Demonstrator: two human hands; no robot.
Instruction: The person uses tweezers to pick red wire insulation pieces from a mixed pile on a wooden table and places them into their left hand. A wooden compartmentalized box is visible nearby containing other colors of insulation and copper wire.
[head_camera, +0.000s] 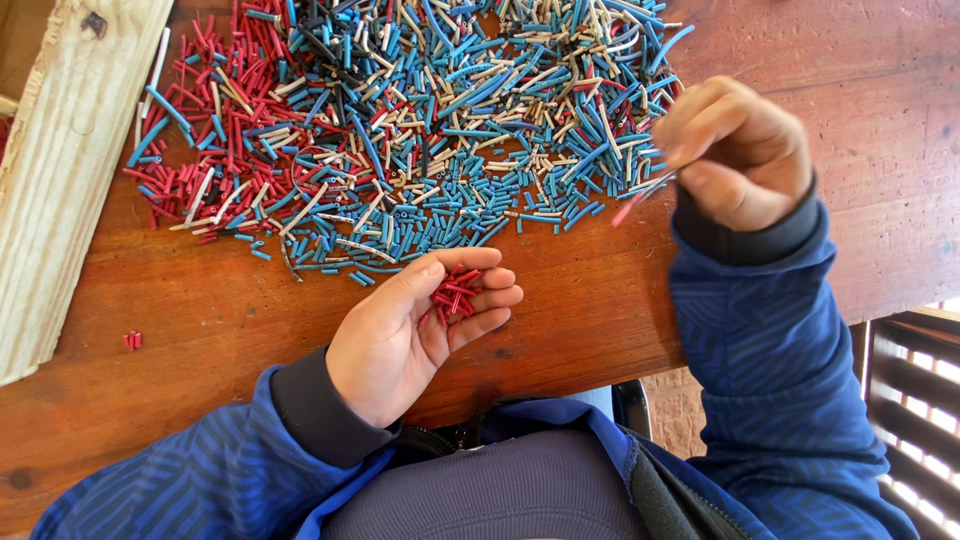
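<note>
Head view, looking down on a reddish-brown wooden counter (230, 320).

Item 1 — left hand (415, 325): palm up, resting on the counter near its front edge, fingers curled loosely into a cup. Its grip is a slack cradle rather than a clench, holding a small clutch of red tube pieces (455, 293) at the base of the fingers.

Item 2 — right hand (735, 150): raised above the counter at the right edge of the heap, somewhat blurred. Thumb and fingertips are pinched together on a thin red piece (632, 205) that sticks out down and to the left; something pale shows beside it in the pinch, too blurred to tell.

Item 3 — heap of cut tube pieces (420, 130): short lengths in blue, red, cream and black, spread across the far half of the counter. Red gathers toward the left side, blue through the middle and right.

Item 4 — stray red pieces (132, 340): two or so, lying alone on the counter, well apart from the heap.

Item 5 — pale wooden plank (60, 170): lying slantwise along the left side, just beside the heap.

Both arms wear blue patterned sleeves with dark cuffs.
</note>
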